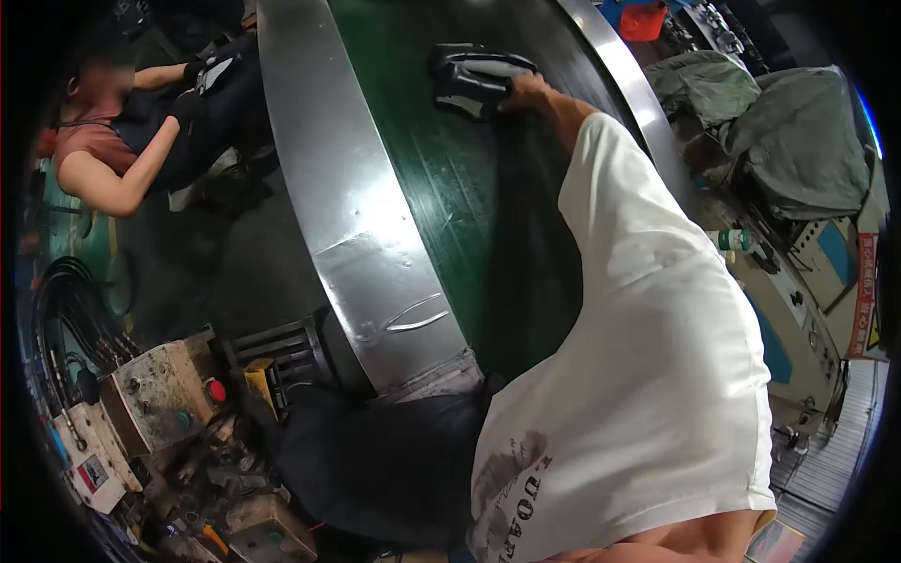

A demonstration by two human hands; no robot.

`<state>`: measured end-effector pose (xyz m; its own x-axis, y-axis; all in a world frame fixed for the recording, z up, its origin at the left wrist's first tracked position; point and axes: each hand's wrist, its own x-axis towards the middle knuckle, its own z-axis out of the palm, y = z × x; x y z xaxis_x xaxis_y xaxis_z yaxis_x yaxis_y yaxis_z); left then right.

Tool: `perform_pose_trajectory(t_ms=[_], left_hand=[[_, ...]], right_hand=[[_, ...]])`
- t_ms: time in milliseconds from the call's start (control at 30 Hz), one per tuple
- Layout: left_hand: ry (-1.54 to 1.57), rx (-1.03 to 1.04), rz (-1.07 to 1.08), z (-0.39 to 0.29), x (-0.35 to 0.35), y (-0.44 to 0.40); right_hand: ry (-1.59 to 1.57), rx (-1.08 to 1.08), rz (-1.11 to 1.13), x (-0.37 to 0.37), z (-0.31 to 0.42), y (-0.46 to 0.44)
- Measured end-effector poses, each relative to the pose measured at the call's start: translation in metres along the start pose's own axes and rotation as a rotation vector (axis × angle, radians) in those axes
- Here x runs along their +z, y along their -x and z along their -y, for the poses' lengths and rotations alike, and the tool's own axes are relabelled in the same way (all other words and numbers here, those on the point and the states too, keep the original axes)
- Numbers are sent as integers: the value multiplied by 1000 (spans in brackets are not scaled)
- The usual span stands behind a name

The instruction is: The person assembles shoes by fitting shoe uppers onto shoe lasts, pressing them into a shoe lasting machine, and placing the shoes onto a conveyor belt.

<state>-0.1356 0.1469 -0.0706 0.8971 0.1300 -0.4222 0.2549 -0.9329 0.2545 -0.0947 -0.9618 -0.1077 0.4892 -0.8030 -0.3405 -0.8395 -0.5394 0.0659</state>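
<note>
My right hand (527, 94) reaches far out over the green conveyor belt (441, 206). Its fingers are closed on the near end of a glossy black shoe (466, 97) with a grey panel. A second similar black shoe (488, 62) lies against it on the far side. The exact grip is partly hidden by the hand. My left hand does not show. My white shirt and outstretched right arm fill much of the lower right.
A wide metal rim (352, 197) borders the belt on the left. Beyond it, a gloved co-worker (113, 159) holds a black-and-white shoe (218, 73). A grimy control box (164, 394) with a red button stands lower left. Grey-green covers (798, 141) drape machines at right.
</note>
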Motion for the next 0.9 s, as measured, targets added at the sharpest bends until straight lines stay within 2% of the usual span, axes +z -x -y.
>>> perform_pose_trajectory(t_ms=[67, 100, 133, 167, 200, 267, 333, 367, 400, 467, 533, 600, 633, 667, 700, 733, 800, 833, 867, 900], left_hand=[[22, 13, -12, 3, -5, -5], [35, 31, -22, 5, -9, -9], [54, 57, -39, 9, -13, -16], [77, 87, -58, 15, -18, -27], [120, 140, -84, 20, -24, -43], [248, 241, -104, 4, -22, -85], [620, 256, -46, -35, 13, -137], [526, 352, -53, -125, 2, -114], [653, 400, -114, -185, 13, -113], [830, 570, -69, -265, 37, -125], [1024, 552, 98, -352, 46, -122], [1234, 493, 293, -407, 57, -123], [1595, 383, 671, -405, 75, -148], [1599, -55, 676, -451, 30, -109], [1813, 107, 749, -447, 51, -125], [1743, -27, 401, -443, 48, -125], [1751, 107, 539, -380, 45, -157], [1915, 64, 524, -356, 41, -160], [2082, 23, 506, -334, 37, -157], [2151, 110, 447, -313, 20, -145]], right_hand=[[-88, -79, 123, 29, -18, 16], [-377, -256, 6, 93, -56, -5], [-639, -467, -66, 114, -61, 8], [-674, -286, -152, 139, -64, 26], [-725, -106, -238, 126, -36, 78], [-863, 28, -179, 136, -19, 125], [-982, 91, -89, 169, -20, 147], [-1196, 176, 32, 165, -7, 175], [-1407, 261, 162, 156, 12, 207], [-1633, 211, 408, 125, 53, 267], [-1605, -51, 477, 92, 102, 325], [-1215, -347, 472, 98, 136, 353], [-1082, -545, 347, 86, 165, 381], [-945, -746, 221, 64, 200, 416], [-975, -776, 342, 34, 231, 452], [-995, -807, 470, 19, 260, 480], [-1136, -857, 694, 48, 314, 508], [-1250, -703, 1048, 49, 340, 529], [-1259, -726, 1147, 41, 362, 547], [-1223, -739, 1210, 47, 377, 558]])
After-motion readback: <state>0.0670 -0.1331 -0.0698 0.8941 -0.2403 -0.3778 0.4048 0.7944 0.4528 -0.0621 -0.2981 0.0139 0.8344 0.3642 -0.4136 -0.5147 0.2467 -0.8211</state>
